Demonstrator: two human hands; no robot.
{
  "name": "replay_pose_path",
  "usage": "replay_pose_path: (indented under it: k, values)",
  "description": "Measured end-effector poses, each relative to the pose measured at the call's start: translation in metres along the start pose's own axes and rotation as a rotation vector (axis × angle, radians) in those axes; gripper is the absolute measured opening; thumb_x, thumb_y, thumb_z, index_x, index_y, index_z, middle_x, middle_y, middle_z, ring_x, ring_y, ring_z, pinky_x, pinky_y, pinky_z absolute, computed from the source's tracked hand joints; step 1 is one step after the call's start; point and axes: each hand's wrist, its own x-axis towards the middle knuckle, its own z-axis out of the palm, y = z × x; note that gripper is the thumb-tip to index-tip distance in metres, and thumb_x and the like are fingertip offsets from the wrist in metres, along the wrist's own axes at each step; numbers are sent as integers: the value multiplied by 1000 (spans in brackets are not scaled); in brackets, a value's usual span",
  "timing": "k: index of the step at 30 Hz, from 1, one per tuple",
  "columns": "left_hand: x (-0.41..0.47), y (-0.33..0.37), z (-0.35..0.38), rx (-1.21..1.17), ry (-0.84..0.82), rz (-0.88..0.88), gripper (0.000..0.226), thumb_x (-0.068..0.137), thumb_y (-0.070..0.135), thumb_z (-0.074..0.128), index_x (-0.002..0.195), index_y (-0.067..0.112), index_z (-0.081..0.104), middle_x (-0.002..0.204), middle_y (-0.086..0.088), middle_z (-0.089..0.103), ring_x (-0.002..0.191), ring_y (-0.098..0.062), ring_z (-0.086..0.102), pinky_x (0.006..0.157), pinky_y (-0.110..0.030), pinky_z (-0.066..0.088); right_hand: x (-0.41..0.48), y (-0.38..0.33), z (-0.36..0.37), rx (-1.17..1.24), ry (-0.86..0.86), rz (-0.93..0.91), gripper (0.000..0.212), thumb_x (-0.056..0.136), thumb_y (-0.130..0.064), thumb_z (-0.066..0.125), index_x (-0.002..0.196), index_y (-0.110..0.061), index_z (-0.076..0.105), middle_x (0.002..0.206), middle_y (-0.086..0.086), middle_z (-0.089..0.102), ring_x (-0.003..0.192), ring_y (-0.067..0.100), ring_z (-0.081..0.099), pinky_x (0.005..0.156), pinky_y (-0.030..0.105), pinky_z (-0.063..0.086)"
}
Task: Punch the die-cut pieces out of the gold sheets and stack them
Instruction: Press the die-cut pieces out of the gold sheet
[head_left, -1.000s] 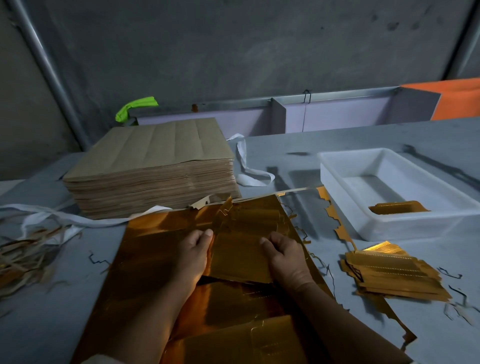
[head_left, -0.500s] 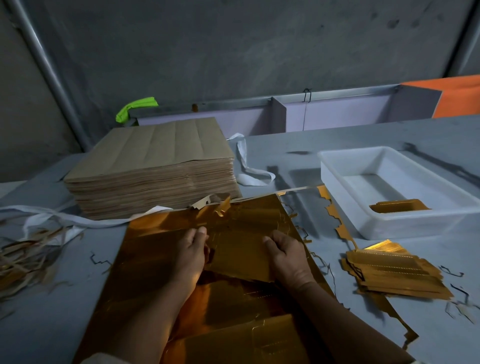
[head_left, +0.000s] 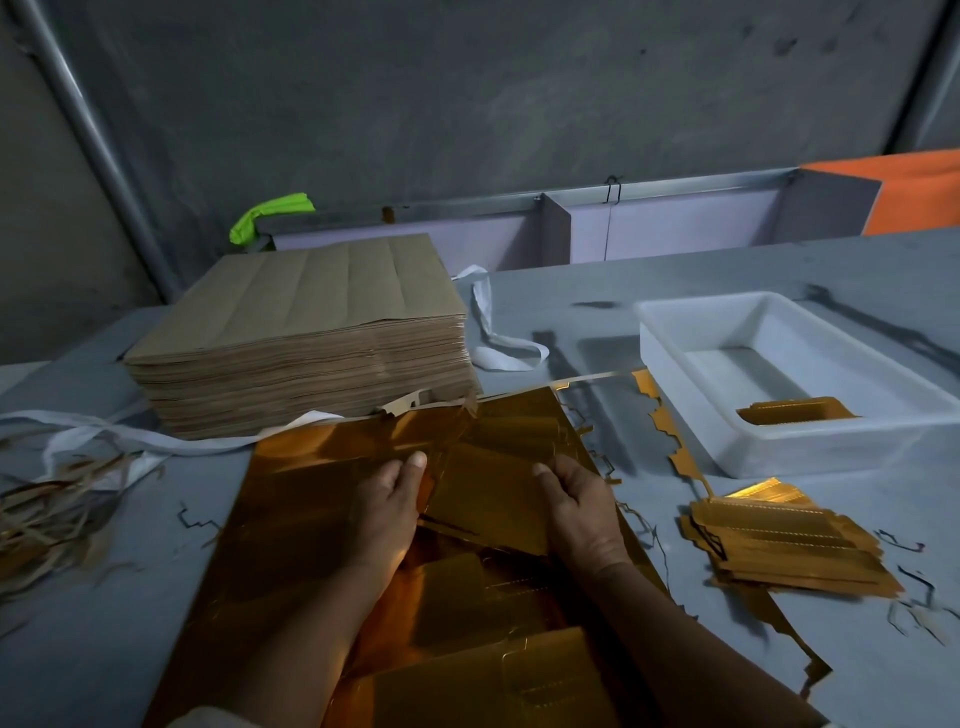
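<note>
A person's left hand (head_left: 387, 512) and right hand (head_left: 582, 512) pinch a die-cut piece (head_left: 488, 499) by its two side edges over the gold sheet (head_left: 311, 519) spread on the grey table (head_left: 104, 649). Each thumb lies on top of the foil, with the other fingers tucked beneath, out of sight. Over the last second the hands have barely shifted. What has changed is the crumpled flap at the piece's far end, which has sunk flatter, while the near edge now stands clear of the sheet with a dark shadow under it. By the look of it, the piece is all but free and hangs on only at the far end, if anywhere. Its long axis appears to run from the person outward, leaning a little right. The near end is lifted and the far end points toward the stack of brown paper (head_left: 301, 332). Finished pieces wait in a loose pile (head_left: 784, 540) well to the right (one more lies in the white tray (head_left: 675, 332) behind it), which is probably where this one will go.
</note>
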Motion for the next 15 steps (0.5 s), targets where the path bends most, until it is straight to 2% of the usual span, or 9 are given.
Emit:
replay_pose_path:
  k: [3, 7, 9, 11, 12, 15]
  values:
    - [0, 0, -1, 3, 19, 12, 39, 100, 48, 41, 88, 18, 64, 76, -7, 64, 72, -20, 61, 67, -31, 48, 1, 2, -1, 59, 18, 7, 34, 102, -28, 49, 91, 3, 55, 90, 31, 61, 84, 48, 58, 76, 56, 54]
    - [0, -1, 0, 32, 28, 14, 41, 99, 49, 43, 84, 15, 62, 66, -4, 51, 61, -17, 50, 57, -29, 39, 2, 5, -2, 118, 34, 26, 30, 102, -27, 49, 82, -5, 52, 78, 15, 53, 73, 29, 52, 66, 40, 46]
    - [0, -1, 1, 44, 37, 13, 40, 99, 49, 44, 79, 18, 60, 63, 0, 46, 58, -15, 45, 54, -27, 35, 3, 7, -2, 147, 50, 36, 29, 102, -27, 49, 79, -11, 50, 76, 10, 51, 70, 26, 50, 64, 36, 43]
    - [0, -1, 1, 52, 42, 11, 39, 99, 49, 44, 76, 20, 58, 62, 2, 45, 57, -14, 44, 54, -27, 34, 3, 9, -3, 184, 54, 54, 28, 103, -29, 48, 82, -11, 52, 77, 9, 55, 70, 25, 54, 60, 31, 47]
    - [0, -1, 0, 56, 44, 9, 39, 99, 49, 44, 75, 21, 58, 61, 2, 45, 57, -13, 44, 54, -26, 34, 4, 10, -3, 203, 52, 63, 29, 103, -30, 48, 85, -8, 53, 80, 10, 58, 72, 26, 58, 60, 31, 49]
    - [0, -2, 0, 58, 44, 8, 39, 99, 48, 45, 76, 19, 58, 61, 2, 44, 55, -13, 42, 52, -26, 32, 5, 11, -3, 241, 59, 75, 31, 103, -32, 47, 93, -4, 56, 90, 16, 65, 80, 33, 65, 67, 41, 55]
